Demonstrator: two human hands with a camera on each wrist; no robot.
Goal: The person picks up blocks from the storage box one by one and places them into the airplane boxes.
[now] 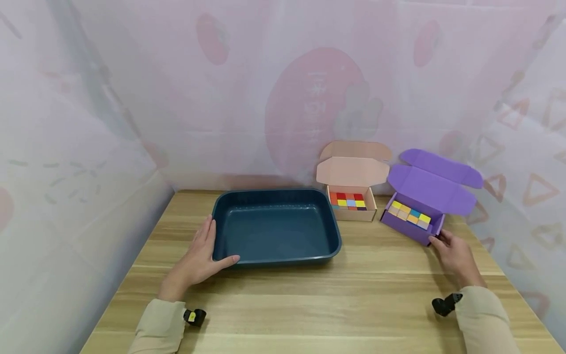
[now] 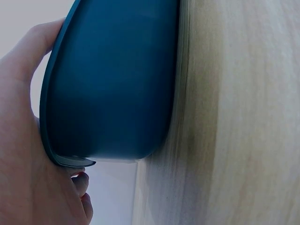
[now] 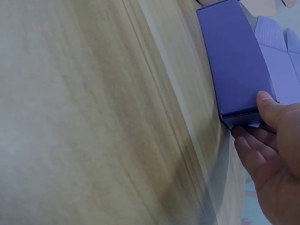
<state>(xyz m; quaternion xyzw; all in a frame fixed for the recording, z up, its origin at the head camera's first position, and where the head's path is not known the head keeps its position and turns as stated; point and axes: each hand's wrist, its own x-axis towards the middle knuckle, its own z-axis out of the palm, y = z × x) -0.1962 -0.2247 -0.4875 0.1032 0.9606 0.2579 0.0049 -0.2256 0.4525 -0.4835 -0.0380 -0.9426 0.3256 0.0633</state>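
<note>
Teal tray (image 1: 276, 260) is steadied at its left rim by the left hand (image 1: 199, 260), fingers straight, thumb along the front wall. Purple box (image 1: 411, 228) of blocks, near the table's (image 1: 309, 305) right edge, is gripped at its near corner by the right hand (image 1: 455, 255), seemingly thumb over curled fingers. Positioning appears in hand; next, the box likely needs drawing toward the tray.

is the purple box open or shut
Open. The purple box has its lid flipped up and back, and coloured blocks show inside. The right hand touches its near corner.
</note>
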